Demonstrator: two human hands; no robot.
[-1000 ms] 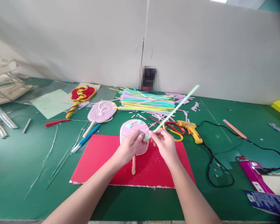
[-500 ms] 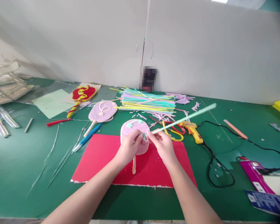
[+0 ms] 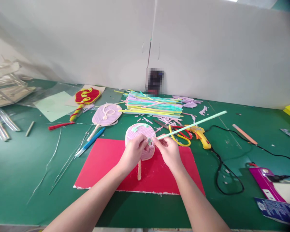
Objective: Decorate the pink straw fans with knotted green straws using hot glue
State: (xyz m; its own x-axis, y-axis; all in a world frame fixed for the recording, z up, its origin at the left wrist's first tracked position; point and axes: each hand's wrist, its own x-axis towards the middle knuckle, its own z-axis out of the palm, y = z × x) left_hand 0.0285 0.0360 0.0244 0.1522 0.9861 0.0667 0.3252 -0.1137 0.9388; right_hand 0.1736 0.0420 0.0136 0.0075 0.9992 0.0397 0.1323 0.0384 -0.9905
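Observation:
A mint-green pipe cleaner [image 3: 198, 123] slants up to the right from between my hands. My right hand [image 3: 168, 151] pinches it near its lower end. My left hand [image 3: 135, 150] has its fingers closed on the same green end, where a small bent part shows at the fingertips. Below the hands lies a round lilac fan [image 3: 132, 133] with a pale rim, a green trim near its top and a cream handle [image 3: 139, 170]. The fan rests on a red board [image 3: 99, 164], and the hands partly cover it.
Behind the fan lies a pile of coloured pipe cleaners [image 3: 154, 104]. Scissors [image 3: 181, 138] and a yellow glue gun [image 3: 200, 135] with a black cord are at right. A second lilac fan [image 3: 101, 117], a red-and-yellow fan [image 3: 88, 95] and a blue pen [image 3: 90, 142] lie left.
The free end of the green pipe cleaner has dipped slightly and shifted a little right. Both hands keep their pinch in nearly the same place.

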